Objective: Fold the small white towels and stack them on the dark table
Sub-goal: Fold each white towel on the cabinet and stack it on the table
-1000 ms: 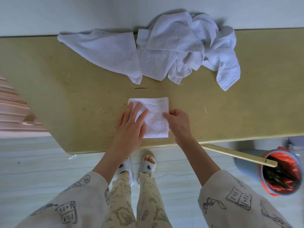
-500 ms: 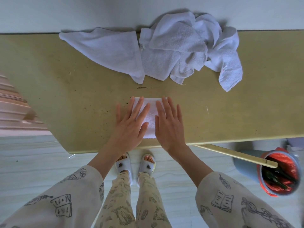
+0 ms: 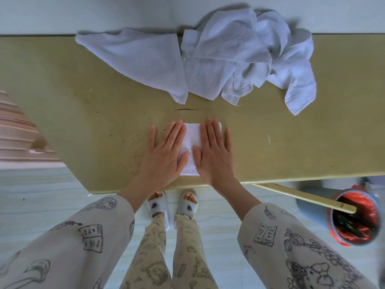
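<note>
1. While both palms lie flat, fingers straight, the left hand and right hand press the folded towel near the table front edge.
2. Smoothing seems the step.
3. Next, probably reach for the unfolded pile at the back.

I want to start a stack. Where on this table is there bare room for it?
Left of the left hand, the table is bare out to its angled edge. Right of the right hand, it is bare below the hanging towel corner. The back is crowded by the towel pile. Both hands cover the folded towel.
</note>
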Demonstrator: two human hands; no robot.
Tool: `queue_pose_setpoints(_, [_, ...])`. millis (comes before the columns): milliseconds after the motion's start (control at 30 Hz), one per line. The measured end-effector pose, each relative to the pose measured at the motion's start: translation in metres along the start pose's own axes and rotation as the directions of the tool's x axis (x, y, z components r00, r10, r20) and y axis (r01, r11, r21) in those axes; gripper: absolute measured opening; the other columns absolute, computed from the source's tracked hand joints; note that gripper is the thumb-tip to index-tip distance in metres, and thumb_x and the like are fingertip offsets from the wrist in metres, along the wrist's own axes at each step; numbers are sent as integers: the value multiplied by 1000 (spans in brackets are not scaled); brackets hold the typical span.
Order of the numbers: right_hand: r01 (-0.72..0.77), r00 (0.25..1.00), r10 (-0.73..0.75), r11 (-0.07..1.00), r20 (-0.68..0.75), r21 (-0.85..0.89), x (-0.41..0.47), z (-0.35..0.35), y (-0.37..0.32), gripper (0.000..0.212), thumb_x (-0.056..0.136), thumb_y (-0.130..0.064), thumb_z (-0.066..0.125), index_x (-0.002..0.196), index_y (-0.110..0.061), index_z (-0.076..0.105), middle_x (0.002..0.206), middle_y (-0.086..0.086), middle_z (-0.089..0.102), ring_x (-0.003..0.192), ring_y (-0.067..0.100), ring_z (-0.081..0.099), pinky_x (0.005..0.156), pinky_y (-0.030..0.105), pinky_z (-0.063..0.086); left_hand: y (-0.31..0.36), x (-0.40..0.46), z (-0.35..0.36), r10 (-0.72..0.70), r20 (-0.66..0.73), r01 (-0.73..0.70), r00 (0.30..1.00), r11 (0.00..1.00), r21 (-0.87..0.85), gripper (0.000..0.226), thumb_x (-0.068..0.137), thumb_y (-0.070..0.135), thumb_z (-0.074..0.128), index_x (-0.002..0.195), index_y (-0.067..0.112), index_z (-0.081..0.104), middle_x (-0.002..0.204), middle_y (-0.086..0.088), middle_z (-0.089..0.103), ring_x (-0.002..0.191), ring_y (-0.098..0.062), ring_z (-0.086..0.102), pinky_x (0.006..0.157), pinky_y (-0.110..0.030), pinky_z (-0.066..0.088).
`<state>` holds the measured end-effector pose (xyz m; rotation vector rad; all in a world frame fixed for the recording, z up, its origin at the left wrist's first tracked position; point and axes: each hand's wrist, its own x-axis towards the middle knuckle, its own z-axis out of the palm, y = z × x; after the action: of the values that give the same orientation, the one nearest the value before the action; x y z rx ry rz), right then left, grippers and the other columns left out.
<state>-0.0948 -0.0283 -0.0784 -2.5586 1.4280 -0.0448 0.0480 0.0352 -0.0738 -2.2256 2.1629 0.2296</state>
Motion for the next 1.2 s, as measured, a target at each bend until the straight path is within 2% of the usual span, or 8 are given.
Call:
queue_pose_setpoints(133, [-25,997,28,999,66,-44,0,-9,-4,62,92,-37,26,139,0,38,148,13,35,138,25,32,112,49,27,-1,1,-6,8,50,-8,999,1000,-10,61,95,41,22,143,4,24,151,-11,26,140,-23,26,110,-56,22])
queue_pose_setpoints(267, [0,999,1,1000,54,-7,-6,-20,-2,62,95,-38,14,145,-3,22,154,14,21,143,26,19,117,47,8,-1,-19,-8,-58,-23,55,998,991,-122,56,96,35,23,143,4,23,152,-11,25,139,-19,22,112,-49,14])
queue_pose_setpoints(400, [92,995,-92,996,-31,-11,-22,-20,-8,57,99,-37,18,144,-4,24,152,14,26,142,26,20,115,45,8,-4,-40,-11,-156,-111,138,982,979,-152,50,98,28,19,141,3,23,148,-14,31,139,-22,22,113,-50,19])
queue_pose_setpoints(500, [55,998,-55,998,-13,-9,-24,-8,-10,59,99,-40,14,143,-3,28,152,15,27,141,25,19,115,43,8,-3,-27,-14,-166,-146,141,975,975,-170,50,96,26,23,141,4,24,148,-13,32,138,-24,24,111,-51,19])
queue_pose_setpoints(733, [33,999,-33,998,8,-44,-24,4,-7,61,97,-42,22,143,-3,28,152,16,27,142,24,16,114,46,12,-21,1,3,43,-15,-43,999,999,-4,52,100,36,15,145,12,24,152,-2,26,140,-22,24,111,-54,20])
queue_pose_setpoints(900, [9,999,-7,998,44,-55,-23,1,-10,62,96,-43,23,145,-4,27,153,14,24,143,24,18,113,47,13,-53,-11,-6,-156,-57,152,986,986,-63,53,97,33,21,144,7,24,152,-8,25,141,-25,19,110,-51,11])
queue_pose_setpoints(1067, [12,999,-10,998,36,-56,-23,2,-10,62,96,-42,23,144,-2,28,152,15,26,142,25,19,113,46,12,1,-27,-11,-4,-87,-7,996,992,-124,53,97,33,24,144,8,24,153,-7,22,141,-22,16,113,-50,11])
queue_pose_setpoints(1200, [16,998,-13,998,60,-61,-23,1,-9,64,95,-43,23,143,-1,29,152,16,27,142,26,21,112,46,13,12,-28,4,-85,10,86,996,993,-83,57,98,40,14,145,11,22,154,-5,19,142,-21,17,111,-51,15])
